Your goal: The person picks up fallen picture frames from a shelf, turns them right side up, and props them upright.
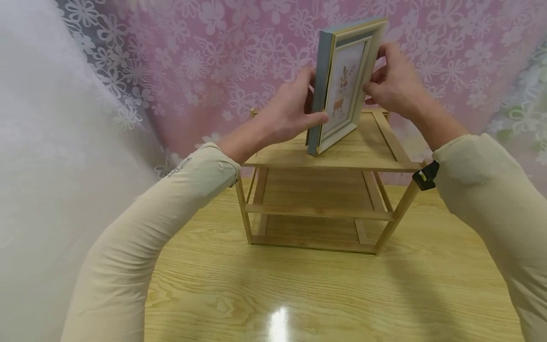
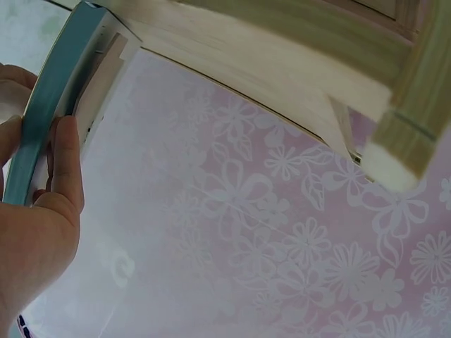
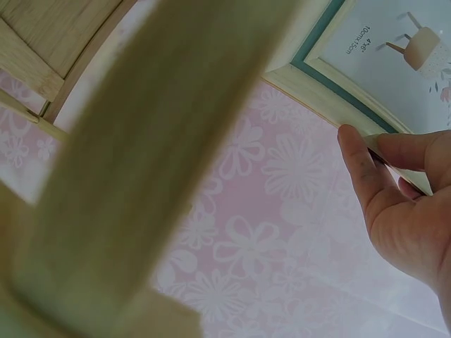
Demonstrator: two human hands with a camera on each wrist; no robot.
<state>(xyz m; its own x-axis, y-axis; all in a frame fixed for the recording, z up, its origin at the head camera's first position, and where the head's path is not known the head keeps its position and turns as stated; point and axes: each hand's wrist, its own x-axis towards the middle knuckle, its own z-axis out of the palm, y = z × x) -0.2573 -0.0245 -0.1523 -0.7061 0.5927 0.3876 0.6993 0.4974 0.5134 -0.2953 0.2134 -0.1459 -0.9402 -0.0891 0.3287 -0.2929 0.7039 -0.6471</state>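
A picture frame (image 1: 344, 80) with a cream front and blue-green sides stands upright, turned at an angle, at the top of a wooden shelf rack (image 1: 295, 154). Behind its glass is a print of a plant and a small brown stool-like shape. My left hand (image 1: 290, 107) grips the frame's left side, thumb on the front and fingers behind, as the left wrist view also shows on the blue-green edge (image 2: 53, 91). At the opposite side, my right hand (image 1: 395, 83) pinches the frame's edge between thumb and fingers. Whether the frame's lower edge touches the top shelf is hard to tell.
Below the top board, the rack has a middle shelf (image 1: 316, 190) and a bottom shelf (image 1: 307, 232). It stands on a wood-grain surface (image 1: 256, 289). A pink curtain (image 1: 192, 57) with white flowers hangs behind, and white sheer fabric (image 1: 64, 166) is at the left.
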